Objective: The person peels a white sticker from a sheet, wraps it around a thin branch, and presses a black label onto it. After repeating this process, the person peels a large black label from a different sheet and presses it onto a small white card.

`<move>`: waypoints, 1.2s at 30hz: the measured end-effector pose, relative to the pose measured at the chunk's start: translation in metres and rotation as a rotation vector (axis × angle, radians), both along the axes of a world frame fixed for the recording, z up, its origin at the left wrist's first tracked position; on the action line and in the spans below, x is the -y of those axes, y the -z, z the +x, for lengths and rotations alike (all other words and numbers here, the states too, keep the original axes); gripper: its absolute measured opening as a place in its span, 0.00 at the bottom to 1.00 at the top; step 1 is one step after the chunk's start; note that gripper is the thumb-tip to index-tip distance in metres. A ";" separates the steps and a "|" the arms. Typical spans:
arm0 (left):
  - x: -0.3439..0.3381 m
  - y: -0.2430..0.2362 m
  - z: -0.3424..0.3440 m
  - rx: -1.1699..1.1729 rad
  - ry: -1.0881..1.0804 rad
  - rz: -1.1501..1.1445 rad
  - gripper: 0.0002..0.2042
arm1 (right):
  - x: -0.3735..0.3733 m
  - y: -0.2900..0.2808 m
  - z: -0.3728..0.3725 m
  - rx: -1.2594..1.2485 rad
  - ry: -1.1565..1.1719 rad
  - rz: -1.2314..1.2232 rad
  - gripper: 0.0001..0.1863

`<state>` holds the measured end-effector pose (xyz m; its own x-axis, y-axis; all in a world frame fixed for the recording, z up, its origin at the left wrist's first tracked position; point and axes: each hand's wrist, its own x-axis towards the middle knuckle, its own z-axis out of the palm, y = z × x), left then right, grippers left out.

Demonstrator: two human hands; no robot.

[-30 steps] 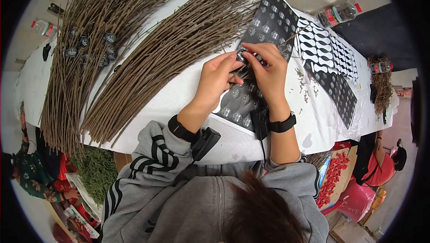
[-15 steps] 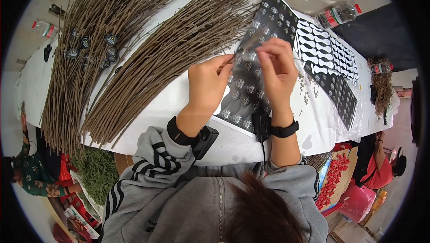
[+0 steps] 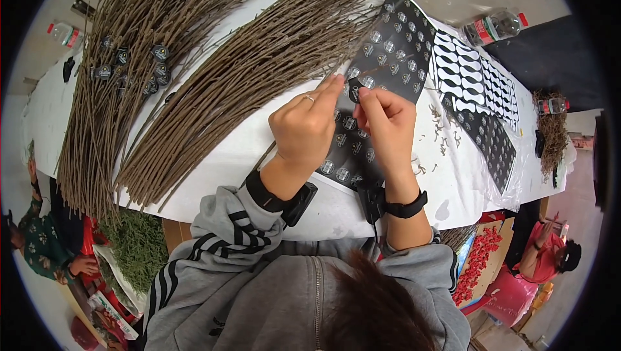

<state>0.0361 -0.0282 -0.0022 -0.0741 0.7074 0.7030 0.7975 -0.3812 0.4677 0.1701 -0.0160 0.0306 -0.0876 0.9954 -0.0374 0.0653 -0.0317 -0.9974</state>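
Note:
My left hand (image 3: 304, 121), a ring on one finger, is closed around a thin brown twig (image 3: 381, 68). The twig slants up to the right past the fingertips, and its other end shows beside my left wrist. A small black sticker label (image 3: 354, 90) sits at the twig between my two hands. My right hand (image 3: 388, 111) pinches the label's edge between thumb and finger; whether it wraps fully around the twig, I cannot tell. Beneath both hands lies a black sheet of printed stickers (image 3: 398, 43) with a white edge.
Long bundles of twigs (image 3: 239, 86) cover the left side, several with black labels (image 3: 160, 53). At right lie white die-cut sheets (image 3: 459, 69), a second black sheet (image 3: 491, 137) and small scraps (image 3: 443, 131). Bottles (image 3: 495, 27) stand along the far edge. Other people sit at both sides.
My right hand has gone from loosely spread fingers to pinching the black label, which now shows clearly. My left hand has turned, its index finger reaching forward along the twig.

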 end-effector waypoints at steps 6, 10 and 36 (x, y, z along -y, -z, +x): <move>-0.001 0.001 0.000 0.006 -0.016 0.041 0.15 | 0.001 0.004 -0.004 0.017 0.023 0.105 0.19; -0.001 0.003 0.004 -0.020 0.002 0.071 0.15 | -0.004 0.009 -0.003 0.115 0.086 0.057 0.17; 0.047 -0.053 -0.018 -0.349 -0.175 -0.044 0.19 | 0.000 0.012 0.001 -0.139 0.142 0.093 0.16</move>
<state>0.0181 -0.0747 0.0504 0.0422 0.7349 0.6768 0.9626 -0.2114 0.1696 0.1710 -0.0158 0.0189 0.0553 0.9968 0.0575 -0.0716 0.0614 -0.9955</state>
